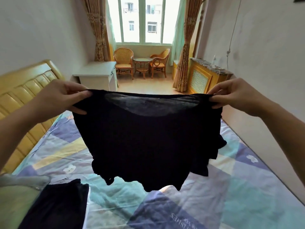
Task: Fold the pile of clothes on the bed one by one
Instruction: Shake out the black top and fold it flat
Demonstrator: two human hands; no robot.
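Your left hand (66, 98) and right hand (234, 96) each pinch a top corner of the black top (145, 138), stretched taut between the two grips, hanging free above the bed (247, 179). Hem dangles uneven below the grips, bunched lower right, not touching the sheet as far as I can tell. Step in hand looks like spreading it out before the fold. Keep both pinches level, hold the tension, lower it flat onto the open sheet straight under the grips, hem first, then smooth the bunched side. Risk: one pinch slips on the thin cloth and it lands crumpled. Another dark garment (56, 205) lies below your left grip on the bed, something grey (24, 180) beside it. No containers in view, so nothing to report there.
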